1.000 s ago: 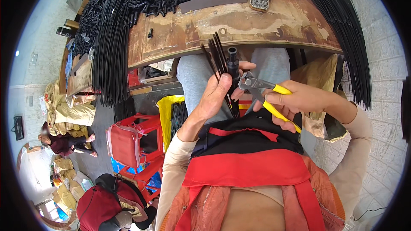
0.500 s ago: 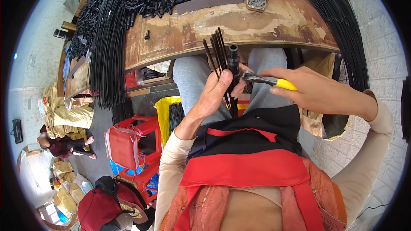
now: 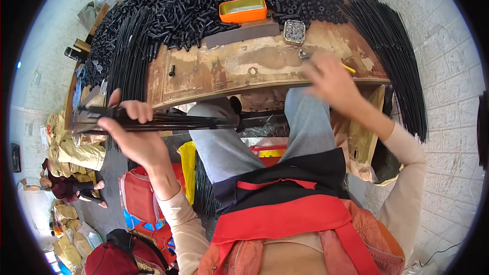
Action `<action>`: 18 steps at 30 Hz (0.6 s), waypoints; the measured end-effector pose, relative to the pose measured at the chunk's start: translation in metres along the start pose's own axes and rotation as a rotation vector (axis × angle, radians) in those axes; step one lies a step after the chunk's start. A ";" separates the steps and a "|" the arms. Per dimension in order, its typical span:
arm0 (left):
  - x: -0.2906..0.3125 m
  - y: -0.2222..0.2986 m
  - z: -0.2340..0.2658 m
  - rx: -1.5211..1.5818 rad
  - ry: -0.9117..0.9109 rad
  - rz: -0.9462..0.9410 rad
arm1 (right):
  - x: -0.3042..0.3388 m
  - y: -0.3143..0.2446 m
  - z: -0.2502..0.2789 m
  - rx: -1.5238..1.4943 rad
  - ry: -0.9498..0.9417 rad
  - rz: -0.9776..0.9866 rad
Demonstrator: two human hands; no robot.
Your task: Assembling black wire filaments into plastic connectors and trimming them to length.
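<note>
At the bench's left front corner: a bundle of thin black rods (image 3: 188, 122) is held level, above the person's left thigh.
Left hand (image 3: 135, 135): thumb and curled fingers are closed around the bundle; a firm hold is indicated.
Bundle end at the left hand: a thicker dark part is seen, but it is blurred; whether a fitting is seated there cannot be told.
Right hand (image 3: 330, 79): it is placed over the bench front with the fingers blurred and seemingly part-spread; whether anything is gripped cannot be told.
Yellow-handled pincers (image 3: 304, 55): partly hidden by the right hand; the head is seen at the bench top (image 3: 204, 74), near the clear square tub (image 3: 293, 43).
Single black tubular fitting (image 3: 172, 70): set apart on bare wood.
Done, as judged: one set of rods is gathered in hand; no finished stack can be identified.
Left, as judged: most of the stock, since a large heap of loose black tubular fittings (image 3: 178, 20) is spread behind the orange tin (image 3: 243, 18), and hanging rods are draped at the left (image 3: 127, 56) and right bench ends.
</note>
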State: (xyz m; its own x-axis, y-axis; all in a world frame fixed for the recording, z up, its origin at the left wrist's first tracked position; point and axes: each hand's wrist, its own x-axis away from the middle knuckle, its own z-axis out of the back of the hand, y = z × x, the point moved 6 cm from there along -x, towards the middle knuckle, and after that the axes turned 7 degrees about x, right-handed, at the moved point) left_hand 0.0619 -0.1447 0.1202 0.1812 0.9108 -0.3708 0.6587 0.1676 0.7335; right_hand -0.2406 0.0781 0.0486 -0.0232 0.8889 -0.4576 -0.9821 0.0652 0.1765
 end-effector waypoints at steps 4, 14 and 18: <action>0.008 -0.003 0.003 0.397 0.092 0.026 | 0.038 -0.120 0.008 -1.141 -0.316 0.167; 0.158 -0.220 -0.014 0.905 0.467 0.930 | 0.110 0.014 0.093 -1.196 0.547 -0.829; 0.196 -0.298 0.022 0.765 0.589 1.175 | 0.100 0.010 0.111 -1.043 0.604 -0.660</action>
State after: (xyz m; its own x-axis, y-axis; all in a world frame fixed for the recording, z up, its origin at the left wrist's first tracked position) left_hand -0.0829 -0.0241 -0.1842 0.6700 0.4317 0.6039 0.5951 -0.7987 -0.0892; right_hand -0.2323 0.2178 0.1012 0.6855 0.4746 -0.5521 -0.5201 -0.2114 -0.8275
